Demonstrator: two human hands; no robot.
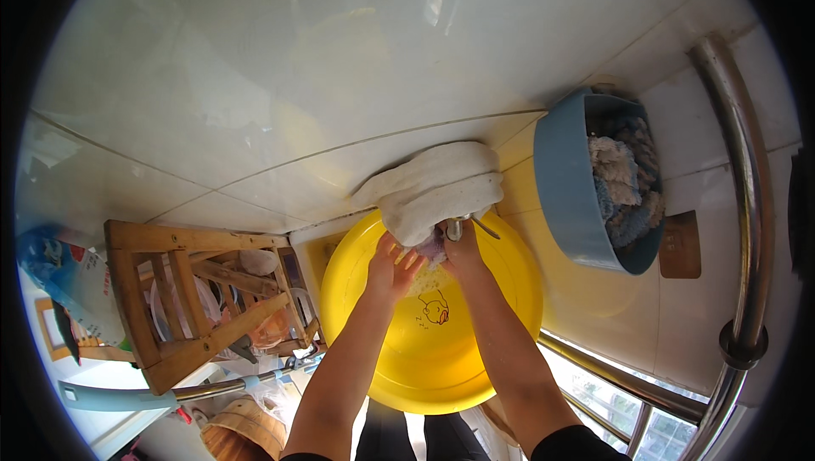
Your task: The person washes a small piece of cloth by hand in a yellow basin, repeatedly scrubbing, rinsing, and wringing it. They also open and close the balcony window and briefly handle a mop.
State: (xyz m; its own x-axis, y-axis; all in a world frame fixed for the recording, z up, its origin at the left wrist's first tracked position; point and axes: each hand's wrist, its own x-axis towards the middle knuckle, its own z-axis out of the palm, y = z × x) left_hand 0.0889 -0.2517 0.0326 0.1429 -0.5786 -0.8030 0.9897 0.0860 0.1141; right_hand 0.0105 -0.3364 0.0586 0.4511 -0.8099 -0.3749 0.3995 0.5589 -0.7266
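Note:
Both hands are over a yellow plastic basin (407, 365) with a cartoon duck drawn inside and some suds near its far side. My right hand (460, 251) grips a wet purple cloth (432, 246) just below a metal faucet (454, 229). My left hand (393, 268) is beside the cloth with its fingers apart; whether its fingertips touch the cloth cannot be told. A thick white towel (439, 187) lies draped over the faucet's upper part, beyond the hands, and hides most of it.
A blue wall bin (560, 181) holding fluffy cloths (617, 174) is at the right, near a metal rail (742, 174). On the left are a wooden rack (197, 346), a blue-handled pole (121, 397) and a wooden bucket (245, 429). White tiled wall rises ahead.

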